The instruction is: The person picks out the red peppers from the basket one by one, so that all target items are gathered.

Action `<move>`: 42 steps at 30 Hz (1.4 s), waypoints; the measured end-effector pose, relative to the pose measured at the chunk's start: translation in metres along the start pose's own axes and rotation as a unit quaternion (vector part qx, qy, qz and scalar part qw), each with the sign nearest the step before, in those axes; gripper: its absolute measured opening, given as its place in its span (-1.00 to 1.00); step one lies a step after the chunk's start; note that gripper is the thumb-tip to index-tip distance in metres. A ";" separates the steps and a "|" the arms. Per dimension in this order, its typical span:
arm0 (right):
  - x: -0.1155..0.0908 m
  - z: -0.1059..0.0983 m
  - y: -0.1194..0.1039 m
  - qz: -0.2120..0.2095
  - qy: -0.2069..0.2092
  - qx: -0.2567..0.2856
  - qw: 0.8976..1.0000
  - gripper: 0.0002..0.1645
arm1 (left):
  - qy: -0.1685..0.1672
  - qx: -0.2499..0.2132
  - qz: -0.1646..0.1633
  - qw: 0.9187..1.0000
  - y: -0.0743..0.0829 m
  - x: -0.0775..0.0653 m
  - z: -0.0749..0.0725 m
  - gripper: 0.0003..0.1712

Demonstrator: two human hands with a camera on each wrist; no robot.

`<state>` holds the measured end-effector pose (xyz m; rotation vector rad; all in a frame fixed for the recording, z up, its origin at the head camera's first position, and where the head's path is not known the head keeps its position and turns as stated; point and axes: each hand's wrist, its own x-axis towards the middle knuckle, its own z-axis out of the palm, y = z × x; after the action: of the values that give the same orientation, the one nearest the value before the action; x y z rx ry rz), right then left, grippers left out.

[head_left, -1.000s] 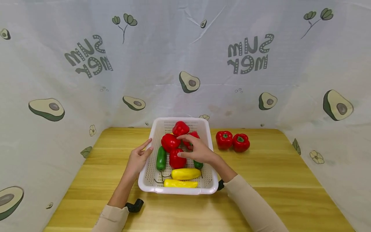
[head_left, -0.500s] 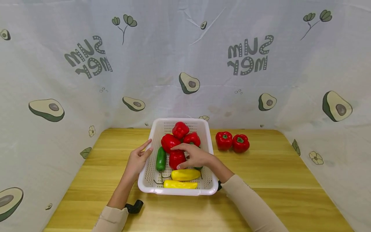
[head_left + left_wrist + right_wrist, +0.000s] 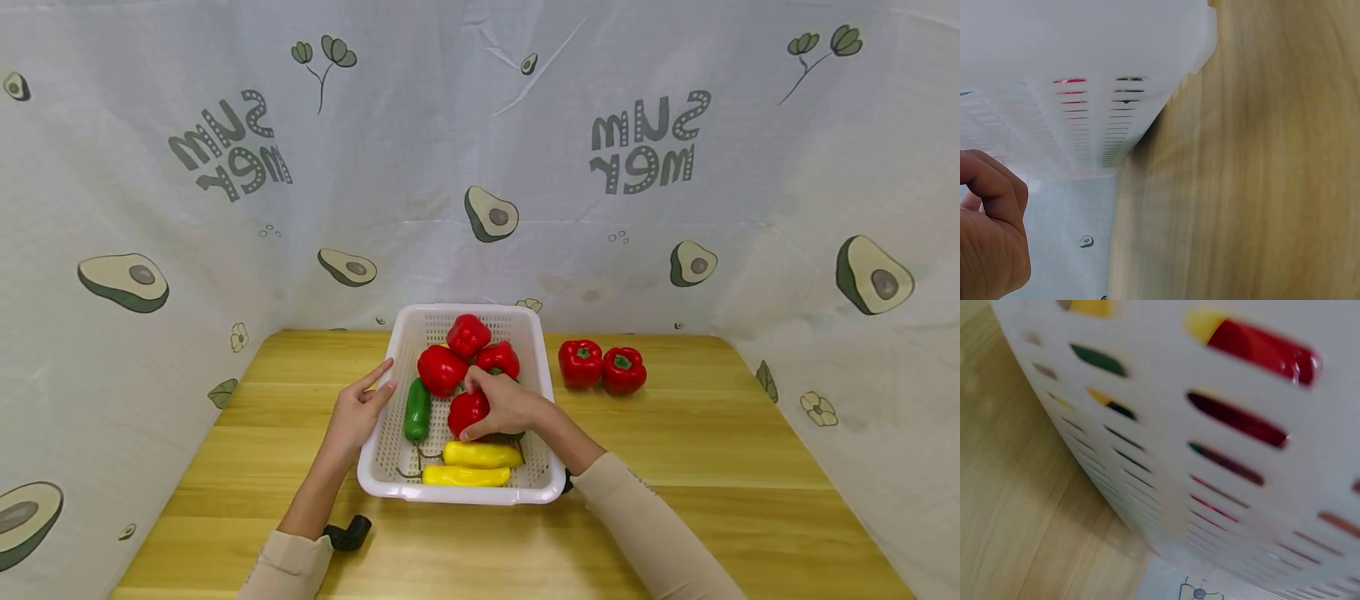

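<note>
In the head view a white slotted plastic basket (image 3: 463, 494) holds red bell peppers, green peppers and long yellow peppers. My left hand (image 3: 354, 417) holds the basket's left rim, the thumb reaching over it; the left wrist view shows its fingers (image 3: 991, 181) bent beside the outer wall. Inside the basket my right hand (image 3: 510, 406) grips a red bell pepper (image 3: 467, 413) between thumb and fingers, partly covering it. Other red bell peppers lie behind, one at the left (image 3: 441, 371), one at the back (image 3: 468, 335). The right wrist view shows only the basket wall (image 3: 1166, 437), the hand hidden.
Two red bell peppers (image 3: 602, 367) sit side by side on the wooden table (image 3: 712, 450), right of the basket. A green pepper (image 3: 417, 410) lies at the basket's left, yellow peppers (image 3: 480, 455) at its front. A printed curtain (image 3: 420, 150) stands behind.
My right hand has come down and nearer, its fingers closing on the front red bell pepper, which has shifted slightly right. The left hand stays at the rim.
</note>
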<state>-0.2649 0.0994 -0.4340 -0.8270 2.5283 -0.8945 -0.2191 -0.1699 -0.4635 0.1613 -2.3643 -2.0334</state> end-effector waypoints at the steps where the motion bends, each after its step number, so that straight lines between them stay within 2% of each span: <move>1: 0.000 0.000 0.000 0.003 0.001 -0.003 1.000 -0.28 | -0.001 0.000 0.001 1.000 0.000 0.000 0.000 -0.45; 4: 0.000 0.001 0.000 0.004 0.003 -0.007 1.000 -0.24 | -0.003 0.000 0.002 1.000 0.001 0.000 0.000 -0.45; 8: -0.002 0.000 -0.001 -0.001 -0.002 -0.017 1.000 -0.10 | -0.004 0.001 0.003 1.000 0.002 0.000 0.000 -0.44; 11: -0.003 0.000 -0.001 -0.006 0.001 -0.018 1.000 -0.13 | -0.004 0.000 0.003 1.000 0.001 0.000 0.000 -0.44; 16: -0.003 -0.002 -0.002 -0.008 0.028 0.002 1.000 -0.21 | -0.007 -0.005 0.002 1.000 0.002 0.000 0.000 -0.43; 26: -0.009 -0.007 -0.005 -0.032 0.073 0.034 0.996 -0.08 | -0.005 0.004 0.006 1.000 0.002 0.002 0.000 -0.44; 31: -0.016 -0.010 -0.004 -0.044 0.105 0.075 0.991 -0.07 | -0.005 0.010 0.011 1.000 0.001 0.002 -0.001 -0.43; 37: -0.024 -0.013 0.000 -0.063 0.134 0.156 0.977 -0.07 | -0.004 0.011 0.005 1.000 -0.002 0.001 -0.001 -0.43; 42: -0.032 -0.016 0.003 -0.081 0.157 0.164 0.970 -0.10 | -0.005 0.007 0.005 1.000 -0.001 0.000 -0.001 -0.43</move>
<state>-0.2494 0.1286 -0.4201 -0.8478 2.4845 -1.5583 -0.2192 -0.1714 -0.4639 0.1399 -2.3810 -2.0179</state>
